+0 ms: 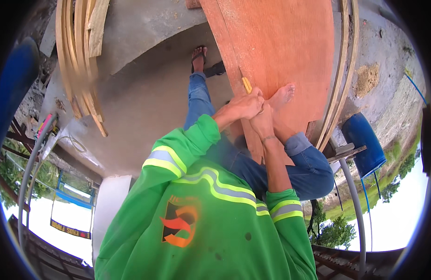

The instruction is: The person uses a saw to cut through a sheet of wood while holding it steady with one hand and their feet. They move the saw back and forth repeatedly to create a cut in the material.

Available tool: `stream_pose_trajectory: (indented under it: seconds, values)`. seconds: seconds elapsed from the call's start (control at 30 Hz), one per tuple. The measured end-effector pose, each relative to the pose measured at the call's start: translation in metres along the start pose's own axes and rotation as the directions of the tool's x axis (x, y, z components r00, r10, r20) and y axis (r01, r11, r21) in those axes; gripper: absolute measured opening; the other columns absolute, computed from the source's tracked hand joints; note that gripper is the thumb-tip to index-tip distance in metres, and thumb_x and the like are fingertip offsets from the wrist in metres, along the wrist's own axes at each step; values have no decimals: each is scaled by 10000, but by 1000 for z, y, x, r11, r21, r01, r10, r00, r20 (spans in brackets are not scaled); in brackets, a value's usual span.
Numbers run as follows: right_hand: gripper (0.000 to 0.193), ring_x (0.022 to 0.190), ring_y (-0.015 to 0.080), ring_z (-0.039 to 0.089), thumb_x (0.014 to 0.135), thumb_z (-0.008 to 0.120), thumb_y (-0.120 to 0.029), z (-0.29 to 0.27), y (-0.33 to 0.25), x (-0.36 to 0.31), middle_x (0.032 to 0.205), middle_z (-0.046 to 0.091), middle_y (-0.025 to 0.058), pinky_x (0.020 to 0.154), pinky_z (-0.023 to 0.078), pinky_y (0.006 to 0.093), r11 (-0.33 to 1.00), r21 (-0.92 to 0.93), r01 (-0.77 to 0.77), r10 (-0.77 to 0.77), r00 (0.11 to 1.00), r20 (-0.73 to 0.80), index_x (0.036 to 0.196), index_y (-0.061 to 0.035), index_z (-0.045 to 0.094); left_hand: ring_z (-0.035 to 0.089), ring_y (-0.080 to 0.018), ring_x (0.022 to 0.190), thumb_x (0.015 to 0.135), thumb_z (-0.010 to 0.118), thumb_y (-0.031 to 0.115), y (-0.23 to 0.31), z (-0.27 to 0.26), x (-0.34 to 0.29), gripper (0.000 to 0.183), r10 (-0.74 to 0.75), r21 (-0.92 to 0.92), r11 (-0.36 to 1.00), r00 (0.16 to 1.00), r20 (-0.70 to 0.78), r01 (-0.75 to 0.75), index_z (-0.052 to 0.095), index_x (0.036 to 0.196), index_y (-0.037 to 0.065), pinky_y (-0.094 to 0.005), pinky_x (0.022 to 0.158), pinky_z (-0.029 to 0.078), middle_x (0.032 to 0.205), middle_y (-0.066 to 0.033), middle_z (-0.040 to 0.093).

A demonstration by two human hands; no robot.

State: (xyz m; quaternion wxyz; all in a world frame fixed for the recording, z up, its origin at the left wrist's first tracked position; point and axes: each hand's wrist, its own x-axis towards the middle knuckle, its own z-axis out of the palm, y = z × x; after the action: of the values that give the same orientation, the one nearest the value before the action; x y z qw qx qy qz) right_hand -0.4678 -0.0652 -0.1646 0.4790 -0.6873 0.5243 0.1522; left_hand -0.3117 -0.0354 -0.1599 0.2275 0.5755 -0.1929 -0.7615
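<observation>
My left hand (248,105) and my right hand (262,122) are closed and pressed together over the left edge of a reddish-brown plywood sheet (285,42). What they grip is hidden by the fingers. A short yellow piece (246,84) pokes out just beyond my left hand; its kind is unclear, and I cannot tell whether the hand holds it. From there a thin dark line (228,35) runs along the sheet to its far end. Pale dust lies around the line. My bare right foot (283,94) rests on the plywood beside my hands.
My left foot (199,56), in a black sandal, stands on the concrete floor (150,88). Long wooden strips (77,42) lie at the far left, and more strips (339,79) run along the sheet's right side. A blue drum (363,142) is at the right.
</observation>
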Motion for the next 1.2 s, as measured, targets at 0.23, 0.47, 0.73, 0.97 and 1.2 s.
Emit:
stream_pose_trajectory:
  seconds: [0.23,0.47,0.73,0.97,1.2]
  values:
    - [565,908,216,760,838,757,-197,-87,-67,-164,928,732,120,793,574,345,998,-14,-69,70,994,81,1325,-10,538,667,-483,731,1001,370,273,23,97,-120,417,173,-37,985,970,171,-169,393,1335,25,-592,703,501,774,-300,663]
    - [233,842,278,694,819,695,-69,-5,-14,-11,890,693,217,690,524,416,1000,-19,-1,2,997,79,996,46,596,676,-457,956,1015,330,313,-28,22,-10,424,148,78,986,989,-24,-146,409,1354,70,-543,831,518,1010,-279,687]
    - [442,973,213,705,814,727,-81,-44,-32,-108,1026,708,182,812,543,372,992,35,-120,117,989,91,1229,21,611,663,-508,852,1011,360,290,-20,87,-70,421,139,23,990,990,3,-139,388,1364,60,-588,750,504,870,-313,674]
    - [299,868,190,685,840,718,-134,-36,-55,-80,923,696,182,736,533,354,997,78,-21,13,994,110,1071,24,612,658,-507,848,1001,353,305,-46,64,-45,434,72,-216,976,987,146,-39,406,1344,44,-590,819,497,900,-311,683]
    - [270,779,218,699,824,715,-111,-29,-13,-80,775,671,169,646,528,378,997,47,67,-65,997,-40,1036,14,601,670,-497,814,996,363,285,-36,83,-33,410,255,36,967,964,-77,-253,457,1291,16,-598,759,502,883,-295,681]
